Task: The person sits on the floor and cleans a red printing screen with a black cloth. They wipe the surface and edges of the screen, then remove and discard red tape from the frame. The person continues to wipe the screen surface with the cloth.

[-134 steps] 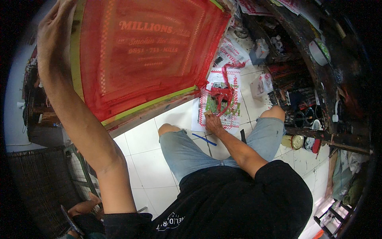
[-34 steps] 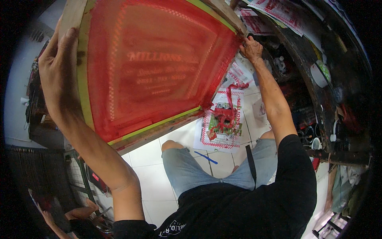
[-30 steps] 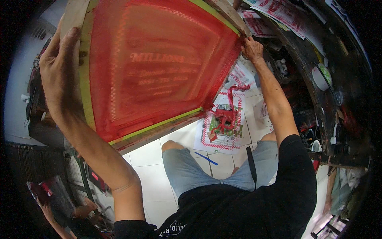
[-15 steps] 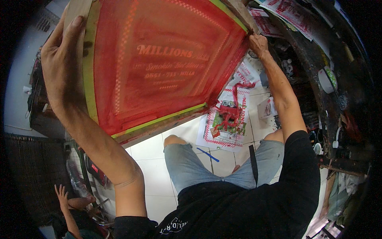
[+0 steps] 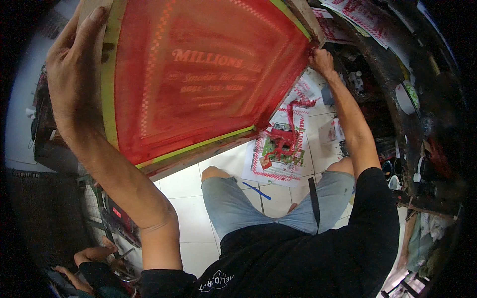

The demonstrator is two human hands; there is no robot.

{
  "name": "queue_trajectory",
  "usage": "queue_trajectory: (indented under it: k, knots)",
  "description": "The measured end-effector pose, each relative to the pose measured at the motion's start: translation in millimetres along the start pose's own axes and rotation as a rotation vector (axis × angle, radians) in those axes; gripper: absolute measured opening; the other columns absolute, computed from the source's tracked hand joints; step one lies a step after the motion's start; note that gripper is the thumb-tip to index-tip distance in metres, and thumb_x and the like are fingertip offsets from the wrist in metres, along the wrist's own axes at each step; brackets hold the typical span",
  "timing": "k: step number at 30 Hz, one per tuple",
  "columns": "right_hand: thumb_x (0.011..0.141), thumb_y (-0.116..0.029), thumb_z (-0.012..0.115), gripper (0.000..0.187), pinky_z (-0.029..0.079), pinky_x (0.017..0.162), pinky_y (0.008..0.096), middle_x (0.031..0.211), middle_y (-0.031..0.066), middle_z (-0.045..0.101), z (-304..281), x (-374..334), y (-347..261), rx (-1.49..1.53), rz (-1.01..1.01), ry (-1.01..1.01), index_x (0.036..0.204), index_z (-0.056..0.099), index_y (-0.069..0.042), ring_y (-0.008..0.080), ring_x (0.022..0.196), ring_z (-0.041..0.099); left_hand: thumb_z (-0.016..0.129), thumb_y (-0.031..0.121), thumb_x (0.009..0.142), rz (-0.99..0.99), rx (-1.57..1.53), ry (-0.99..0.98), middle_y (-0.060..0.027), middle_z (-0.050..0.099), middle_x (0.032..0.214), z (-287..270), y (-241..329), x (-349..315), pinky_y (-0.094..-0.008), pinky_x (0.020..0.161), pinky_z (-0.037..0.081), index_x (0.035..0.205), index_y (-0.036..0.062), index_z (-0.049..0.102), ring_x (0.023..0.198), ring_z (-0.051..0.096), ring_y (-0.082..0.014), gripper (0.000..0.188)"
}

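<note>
A large screen printing frame [image 5: 203, 111] is held up in front of me, tilted. Its mesh is coated red with pale lettering and checkered borders, and yellow-green tape runs along the inner wooden edges. My left hand [image 5: 77, 82] is closed around the left side, thumb lying along the wood and the other fingers mostly hidden behind it. At the right side my right hand [image 5: 323, 61] has its fingers curled at the edge of the frame. The frame's top runs out of view.
On the tiled floor lie printed sheets [image 5: 258, 171] with a crumpled red strip [image 5: 283, 138] on them, and a blue stick [image 5: 257, 190]. A cluttered dark workbench [image 5: 397, 124] stands at the right. At the lower left, another person's arm [image 5: 74, 279] shows.
The frame has shifted slightly left, and my right hand has lowered a little. The other person's raised hand at the lower left has come down.
</note>
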State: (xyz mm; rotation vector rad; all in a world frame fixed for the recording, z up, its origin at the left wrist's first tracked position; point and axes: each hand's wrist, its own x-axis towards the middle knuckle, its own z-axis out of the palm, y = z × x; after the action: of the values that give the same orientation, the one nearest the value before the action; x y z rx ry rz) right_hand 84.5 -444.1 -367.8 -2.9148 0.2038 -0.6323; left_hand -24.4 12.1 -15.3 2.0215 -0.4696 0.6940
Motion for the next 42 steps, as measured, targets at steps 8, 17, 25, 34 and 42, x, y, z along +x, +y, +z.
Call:
queue_trajectory:
  k: [8, 17, 25, 34, 42]
  knots:
    - [0.073, -0.019, 0.062, 0.023, 0.051, 0.069, 0.0507, 0.075, 0.0276, 0.062, 27.6, -72.6, -52.1, 0.246, -0.106, -0.023, 0.076, 0.063, 0.004, 0.0431, 0.072, 0.063, 0.058, 0.026, 0.094, 0.005, 0.071, -0.052, -0.0067, 0.067, 0.1, -1.4, 4.1, 7.6, -0.0236, 0.074, 0.05, 0.121, 0.0002, 0.061, 0.082, 0.064, -0.0118, 0.037]
    - [0.073, -0.014, 0.06, 0.019, 0.049, 0.058, 0.0401, 0.066, 0.0216, 0.061, 12.1, -160.8, -111.7, 0.63, 0.029, -0.169, 0.078, 0.063, 0.004, 0.0299, 0.06, 0.064, 0.059, 0.026, 0.093, 0.093, -0.009, -0.039, -0.0069, 0.067, 0.106, -0.6, -8.0, 11.8, -0.0244, 0.077, 0.049, 0.122, 0.0009, 0.06, 0.089, 0.064, -0.0134, 0.038]
    - [0.073, -0.014, 0.06, 0.019, 0.046, 0.057, 0.0409, 0.065, 0.0221, 0.06, -22.4, -217.8, -161.1, 0.923, 0.054, -0.424, 0.074, 0.06, 0.006, 0.0293, 0.057, 0.059, 0.055, 0.018, 0.09, 0.183, -0.137, -0.092, -0.003, 0.065, 0.104, 23.8, 34.0, -8.9, -0.0228, 0.076, 0.046, 0.121, 0.0006, 0.061, 0.088, 0.059, -0.0103, 0.036]
    - [0.073, -0.004, 0.059, 0.01, 0.042, 0.047, 0.0292, 0.058, 0.0057, 0.058, -72.5, -264.5, -191.0, 1.198, 0.129, -0.462, 0.077, 0.064, 0.003, 0.0081, 0.053, 0.052, 0.049, 0.014, 0.088, 0.209, -0.178, -0.062, -0.0044, 0.066, 0.1, 37.4, 51.0, -17.7, -0.022, 0.074, 0.046, 0.121, -0.0004, 0.061, 0.084, 0.06, -0.0108, 0.037]
    - [0.073, -0.003, 0.061, 0.007, 0.043, 0.052, 0.0271, 0.061, 0.0058, 0.058, -111.8, -288.6, -205.9, 1.281, -0.042, -0.456, 0.078, 0.063, 0.003, 0.0089, 0.058, 0.053, 0.052, 0.017, 0.088, 0.181, -0.04, -0.105, -0.0026, 0.066, 0.093, 25.3, 45.5, -4.7, -0.022, 0.063, 0.045, 0.122, 0.0002, 0.061, 0.074, 0.057, -0.0085, 0.038]
